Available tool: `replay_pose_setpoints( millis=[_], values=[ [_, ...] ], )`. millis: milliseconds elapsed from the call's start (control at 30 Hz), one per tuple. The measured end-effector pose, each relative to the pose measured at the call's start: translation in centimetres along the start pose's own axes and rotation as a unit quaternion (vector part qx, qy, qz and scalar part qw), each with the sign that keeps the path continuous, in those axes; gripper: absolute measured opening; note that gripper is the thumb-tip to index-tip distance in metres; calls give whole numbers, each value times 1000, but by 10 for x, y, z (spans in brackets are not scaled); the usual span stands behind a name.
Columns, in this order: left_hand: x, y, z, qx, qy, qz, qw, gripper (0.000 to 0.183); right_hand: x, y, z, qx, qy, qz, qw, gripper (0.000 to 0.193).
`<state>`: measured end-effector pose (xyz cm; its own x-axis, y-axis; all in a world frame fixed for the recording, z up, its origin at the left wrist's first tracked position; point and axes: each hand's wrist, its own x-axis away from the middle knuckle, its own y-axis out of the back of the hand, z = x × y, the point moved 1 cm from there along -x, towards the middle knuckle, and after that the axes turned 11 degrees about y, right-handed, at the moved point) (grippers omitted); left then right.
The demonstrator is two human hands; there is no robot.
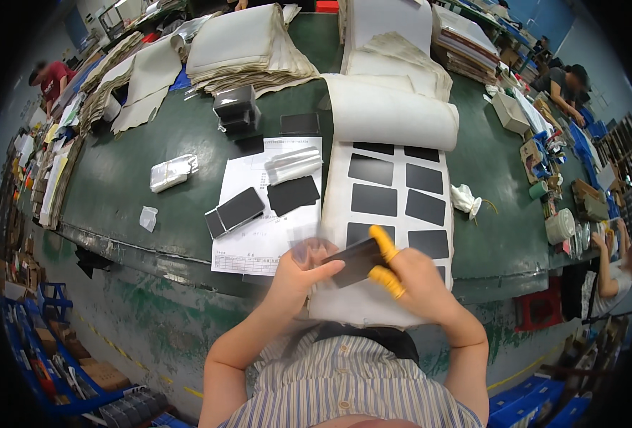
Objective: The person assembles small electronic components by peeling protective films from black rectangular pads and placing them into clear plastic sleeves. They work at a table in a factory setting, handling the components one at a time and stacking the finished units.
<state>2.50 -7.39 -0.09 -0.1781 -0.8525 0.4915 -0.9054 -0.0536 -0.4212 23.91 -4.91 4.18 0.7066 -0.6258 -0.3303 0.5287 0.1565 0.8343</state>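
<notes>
A dark rectangular card (356,264) is held between my hands over the near end of a long pale sheet. My left hand (303,267) is closed, its thumb on the card's left end. What looks like a clear plastic sleeve (301,245) shows at its fingers, smeared by motion. Yellow finger cots cover fingers of my right hand (417,278), which grips the card's right end. Beyond it, dark cards (374,200) lie in two columns on the pale sheet (341,160). To the left, small stacks of dark cards (241,212) and clear sleeves (293,165) rest on a printed form (252,250).
Clear packets (174,172) and a block of wrapped dark cards (236,108) stand on the green table (130,207). Thick paper piles (234,43) line the back. A crumpled white bundle (465,200) lies right. Other people work at both sides.
</notes>
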Motion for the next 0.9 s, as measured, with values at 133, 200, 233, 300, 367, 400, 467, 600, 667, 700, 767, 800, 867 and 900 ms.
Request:
replay_pose_setpoints(
  millis=[133, 200, 233, 300, 367, 400, 467, 600, 667, 700, 767, 800, 867, 900],
  values=[
    [-2, 3, 0, -8, -3, 28, 1000, 35, 2, 1, -6, -64, -36, 46, 996, 53],
    [4, 4, -7, 6, 6, 33, 999, 34, -4, 15, -16, -121, -81, 19, 989, 62],
    [4, 6, -7, 3, -3, 29, 1000, 34, -6, 17, -18, -43, -50, 6, 998, 61],
    [2, 11, -4, -6, -22, 20, 1000, 33, -10, 16, -22, 113, 13, -20, 993, 61],
    [1, 13, -2, -3, -30, 8, 1000, 31, -9, 13, -28, 112, -32, 46, 992, 57],
    [1, 14, -1, -3, -35, 1, 999, 30, -12, 14, -30, 95, -37, 53, 993, 56],
    [3, 13, -2, 5, -30, -9, 999, 29, -14, 15, -34, 77, -35, 56, 995, 53],
    [5, 13, 0, -6, -33, -25, 999, 28, -16, 18, -32, 105, 14, 40, 994, 41],
    [7, 12, 1, -8, -39, -27, 999, 28, -17, 18, -31, 119, 42, 14, 992, 35],
    [6, 9, 0, -6, -41, -22, 999, 27, -15, 17, -34, 120, 48, -6, 992, 32],
    [2, 6, 2, -18, -52, -5, 998, 24, -12, 10, -45, 120, 43, -53, 990, 29],
    [-4, 7, 5, -32, -61, 8, 998, 22, -11, 4, -53, 120, 31, -79, 989, 28],
    [-11, 2, 7, -78, -93, 35, 992, 19, -7, -1, -60, 74, -11, -118, 990, 25],
    [-13, -2, 7, -110, -115, 48, 986, 18, -8, -1, -60, 12, -54, -128, 990, 25]
  ],
)
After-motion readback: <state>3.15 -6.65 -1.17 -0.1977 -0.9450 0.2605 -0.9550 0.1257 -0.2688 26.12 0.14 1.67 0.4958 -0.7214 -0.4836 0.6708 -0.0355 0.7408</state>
